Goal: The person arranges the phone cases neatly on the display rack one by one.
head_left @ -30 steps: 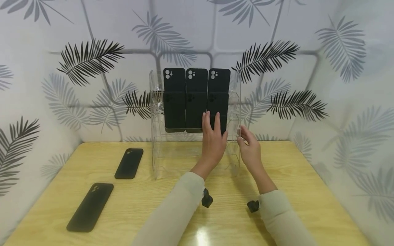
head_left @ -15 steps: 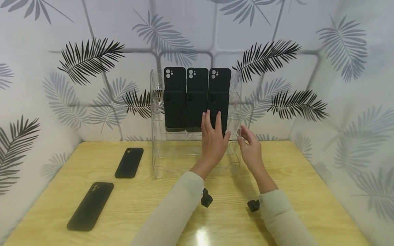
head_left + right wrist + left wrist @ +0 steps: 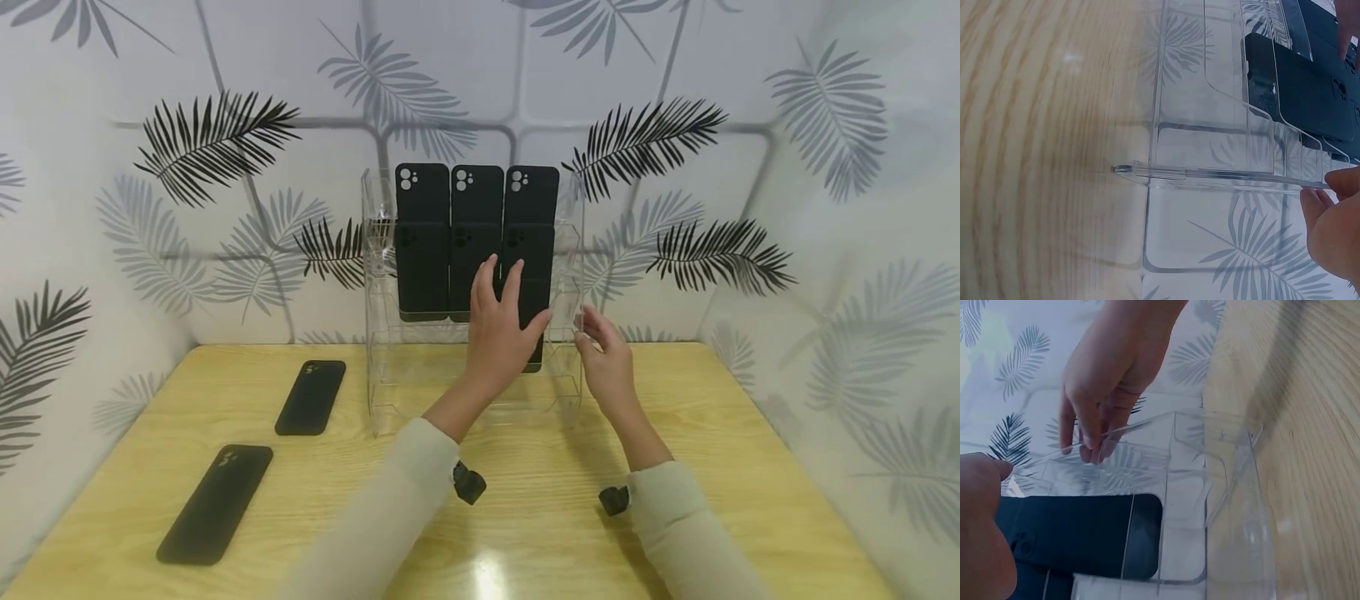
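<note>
A clear acrylic tiered rack (image 3: 457, 367) stands at the back of the table. Three black phone cases (image 3: 530, 192) lean side by side on its top tier, with three more in front one tier down. Lower at the right leans another black case (image 3: 535, 298), whose lower part shows below my left thumb. My left hand (image 3: 497, 337) is in front of the middle and right cases, fingers spread and fairly straight; fingertip contact cannot be told. My right hand (image 3: 609, 362) pinches the rack's right side panel (image 3: 1229, 177) between thumb and fingers.
Two black phone cases lie flat on the wooden table (image 3: 697, 517) at left: one farther back (image 3: 311, 397), one nearer (image 3: 216, 504). A leaf-patterned wall covering (image 3: 465, 75) rises behind the rack and on both sides. A small black device (image 3: 615, 500) sits at each cuff.
My left hand has shifted left, off the lower right case, uncovering more of it down to its bottom edge. My right hand stays on the rack's side.
</note>
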A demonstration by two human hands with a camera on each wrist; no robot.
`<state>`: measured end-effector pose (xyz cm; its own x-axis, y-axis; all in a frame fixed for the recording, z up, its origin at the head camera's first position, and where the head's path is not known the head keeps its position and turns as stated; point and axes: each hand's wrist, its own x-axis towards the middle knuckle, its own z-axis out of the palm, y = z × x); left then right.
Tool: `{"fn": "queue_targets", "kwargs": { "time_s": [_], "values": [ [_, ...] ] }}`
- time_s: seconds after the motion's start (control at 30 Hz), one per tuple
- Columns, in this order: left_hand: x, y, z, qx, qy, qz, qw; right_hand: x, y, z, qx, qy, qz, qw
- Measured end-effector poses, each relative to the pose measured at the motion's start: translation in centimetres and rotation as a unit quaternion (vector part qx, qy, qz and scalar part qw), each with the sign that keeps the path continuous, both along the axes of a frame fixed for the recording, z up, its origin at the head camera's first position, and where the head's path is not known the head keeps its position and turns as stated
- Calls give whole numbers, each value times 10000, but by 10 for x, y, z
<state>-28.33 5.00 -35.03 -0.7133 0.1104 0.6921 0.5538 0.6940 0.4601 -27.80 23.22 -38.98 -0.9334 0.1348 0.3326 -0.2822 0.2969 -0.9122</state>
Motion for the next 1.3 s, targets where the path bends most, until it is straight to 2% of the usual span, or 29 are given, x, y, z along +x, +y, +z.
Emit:
{"fn": "queue_targets", "kwargs": {
  "time_s": [0.07,0.23,0.47,0.67,0.77,0.93,1.3],
  "values": [
    [4,-10,2,52,-151,-246,9996,0,0,0,-24,6,-6,10000],
    [19,-39,1,-173,-571,-582,9965,0,0,-1,-21,219,-41,9997],
    [39,-87,-7,-604,-1042,-704,9902,-1,1,-2,47,419,-71,9991],
    [61,-129,-24,-794,-1625,-788,9804,-1,2,-2,-31,379,-55,9993],
    [71,-151,-33,-909,-1844,-760,9757,-1,1,-3,-95,341,-33,9994],
    [82,-190,-39,-1186,-1979,-451,9720,-1,-1,-3,-228,292,-2,9993],
    [101,-276,-50,-979,-2344,-113,9671,2,2,-2,-228,427,-92,9988]
  ]
}}
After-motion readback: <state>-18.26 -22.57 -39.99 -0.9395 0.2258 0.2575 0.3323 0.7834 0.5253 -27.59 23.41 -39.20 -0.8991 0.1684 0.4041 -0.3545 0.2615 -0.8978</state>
